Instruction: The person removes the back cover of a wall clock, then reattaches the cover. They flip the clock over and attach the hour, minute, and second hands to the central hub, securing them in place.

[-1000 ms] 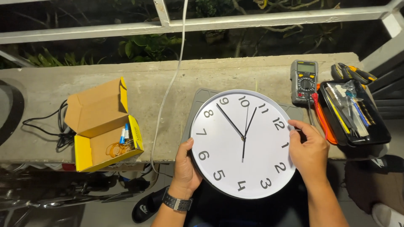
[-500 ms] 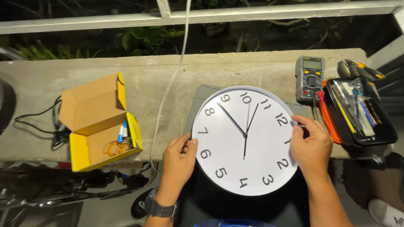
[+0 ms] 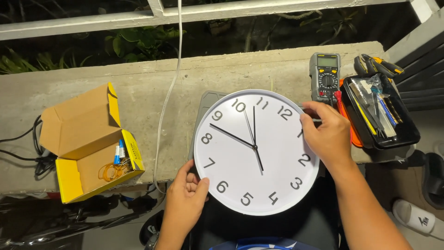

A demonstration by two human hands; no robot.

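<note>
A concrete ledge [image 3: 138, 88] carries the scene, with a round white wall clock [image 3: 256, 152] held face-up at its near edge over a grey mat [image 3: 206, 104]. The right hand [image 3: 325, 132] curls over the clock's upper right rim, fingers gripping it; the left hand [image 3: 186, 194] pinches the lower left rim, thumb on the face. An open yellow cardboard box [image 3: 88, 143] sits left, a black tool tray [image 3: 379, 113] and multimeter [image 3: 325, 76] right.

Open yellow cardboard box [image 3: 88, 143], multimeter [image 3: 325, 77], black tool tray [image 3: 380, 113] (all on concrete ledge [image 3: 259, 69])
</note>
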